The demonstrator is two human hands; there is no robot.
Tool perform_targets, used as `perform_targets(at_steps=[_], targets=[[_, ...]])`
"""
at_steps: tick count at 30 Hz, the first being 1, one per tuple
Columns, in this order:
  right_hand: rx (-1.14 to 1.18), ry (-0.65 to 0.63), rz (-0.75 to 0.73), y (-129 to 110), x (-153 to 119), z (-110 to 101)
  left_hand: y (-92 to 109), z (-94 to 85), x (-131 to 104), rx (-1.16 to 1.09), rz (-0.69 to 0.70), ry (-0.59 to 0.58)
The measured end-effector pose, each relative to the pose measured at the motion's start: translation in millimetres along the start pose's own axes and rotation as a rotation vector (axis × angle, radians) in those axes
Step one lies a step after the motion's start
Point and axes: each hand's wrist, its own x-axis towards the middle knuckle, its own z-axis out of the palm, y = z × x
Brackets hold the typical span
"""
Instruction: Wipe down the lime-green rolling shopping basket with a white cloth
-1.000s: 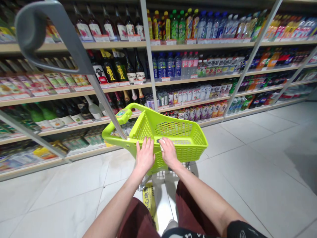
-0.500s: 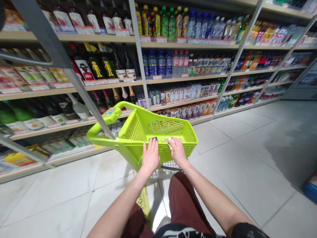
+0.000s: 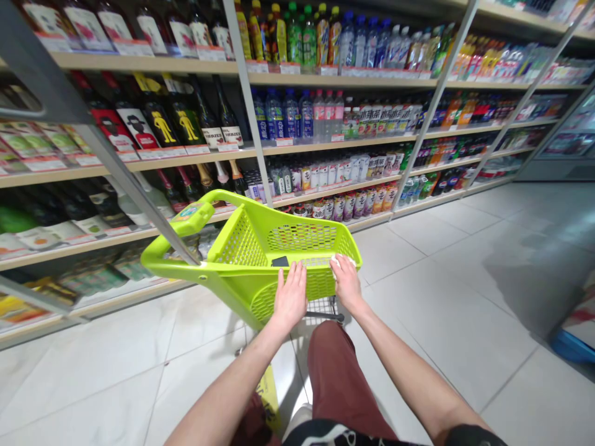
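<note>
Left hand (image 3: pixel 290 300): grip spread flat against the near rim of the lime-green perforated plastic cart basket (image 3: pixel 227 286), apparently for steadying. Right hand (image 3: pixel 348 286): grip closed around a soft white wad (image 3: pixel 334 264) at that rim.

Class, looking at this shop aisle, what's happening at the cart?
A person's left hand rests on the near rim of a green shopping cart, while the right hand holds something white against that rim, nearer the front. A dark, flat item lies inside. Shelves of drinks stand beyond.
</note>
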Motion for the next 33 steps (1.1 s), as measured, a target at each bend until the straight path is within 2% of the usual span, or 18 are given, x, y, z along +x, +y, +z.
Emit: perform_targets(at_steps=[3,5,11,13,15,17,20,22,24,29,33], targets=[[0.033,-0.032,-0.067,-15.3,1.9,7.2,11.1,4.3,3.9,-0.018,0.031,-0.010],[0.024,-0.056,-0.082,-13.6,2.4,6.0,11.2,5.7,3.7,-0.020,0.042,-0.015],[-0.095,-0.021,0.086,42.5,-4.1,-16.7,-3.8,4.1,-2.9,-0.012,0.021,-0.016],[-0.097,0.004,0.120,49.1,-4.8,-16.6,-3.8,3.7,-2.7,-0.019,0.007,-0.025],[-0.053,0.033,0.108,39.1,-2.8,-9.3,-1.2,3.3,-1.1,-0.028,-0.005,-0.031],[0.014,0.048,0.056,16.9,1.4,2.0,1.0,2.7,0.9,-0.034,-0.008,-0.033],[0.105,-0.006,-0.068,-16.8,7.5,15.7,-1.7,0.3,1.6,-0.039,0.002,-0.039],[0.135,-0.057,-0.130,-24.6,9.0,18.0,-8.8,-2.5,-0.5,-0.031,-0.023,-0.033],[0.120,-0.074,-0.129,-16.7,7.7,15.1,-18.8,-6.2,-4.7,-0.016,-0.067,-0.015],[0.003,-0.013,0.007,27.4,-1.4,4.9,-39.7,-13.2,-17.1,0.014,-0.111,0.014],[-0.026,0.026,0.045,32.8,-2.8,10.7,-50.1,-14.3,-21.2,0.026,-0.143,0.029]])
